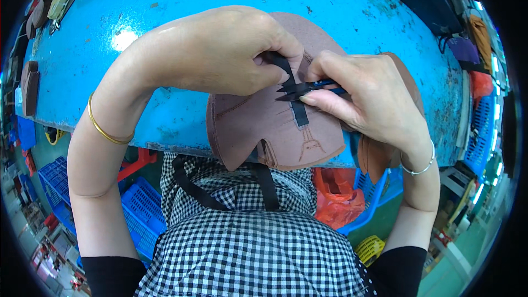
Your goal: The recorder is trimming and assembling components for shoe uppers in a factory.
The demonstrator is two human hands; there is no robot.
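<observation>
A brown leather shoe-upper piece point(258, 126) lies on the blue table point(181, 11), overhanging its near edge. A black strap point(299, 113) is stitched down its middle. My left hand point(214, 52) presses on the leather and pinches the strap's upper end. My right hand point(366, 96) holds small black thread snips point(300, 89), with the blades pointing left and resting across the strap. More brown leather pieces point(377, 157) lie under my right wrist.
Blue plastic crates point(140, 209) and a red bag point(335, 195) stand on the floor below the table. Dark leather pieces point(28, 85) sit at the table's left edge. Dark boxes and bags point(434, 5) crowd the far right.
</observation>
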